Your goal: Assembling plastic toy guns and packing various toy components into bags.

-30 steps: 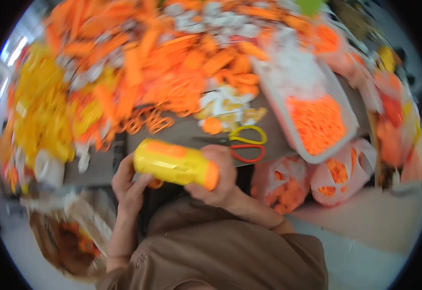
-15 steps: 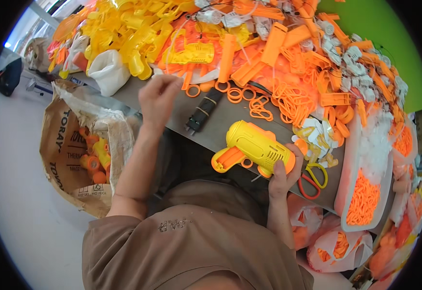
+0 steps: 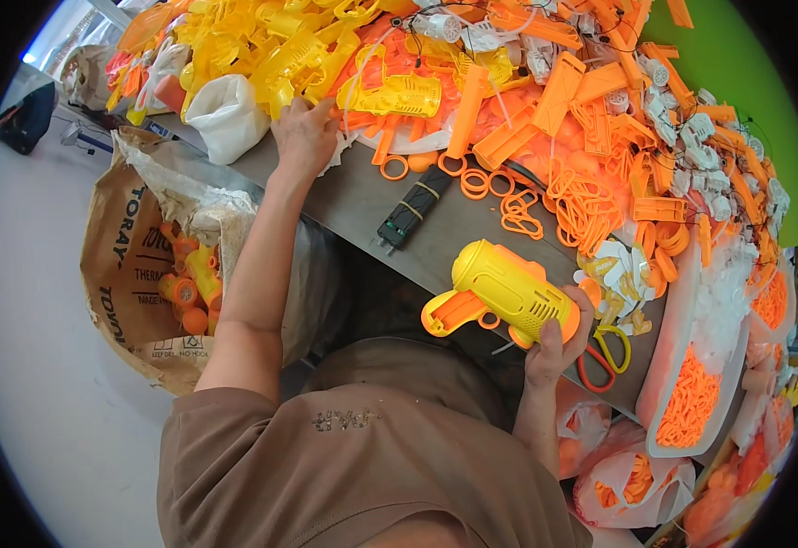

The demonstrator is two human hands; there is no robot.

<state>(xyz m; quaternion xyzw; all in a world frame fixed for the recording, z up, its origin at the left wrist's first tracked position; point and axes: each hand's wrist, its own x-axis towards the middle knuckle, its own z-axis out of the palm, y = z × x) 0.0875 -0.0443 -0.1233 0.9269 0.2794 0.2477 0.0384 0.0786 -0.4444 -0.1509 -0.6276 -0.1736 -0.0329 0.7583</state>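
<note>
The right hand (image 3: 554, 342) wraps its fingers around the rear of a yellow plastic toy gun (image 3: 499, 294), held just off the near edge of the tabletop (image 3: 362, 196); its long axis runs left-right, orange muzzle pointing left. The left hand (image 3: 303, 137), loosely open, rests fingers-down on the pile of yellow moulded shells (image 3: 262, 46) far left. Orange rings (image 3: 508, 205) lie between.
</note>
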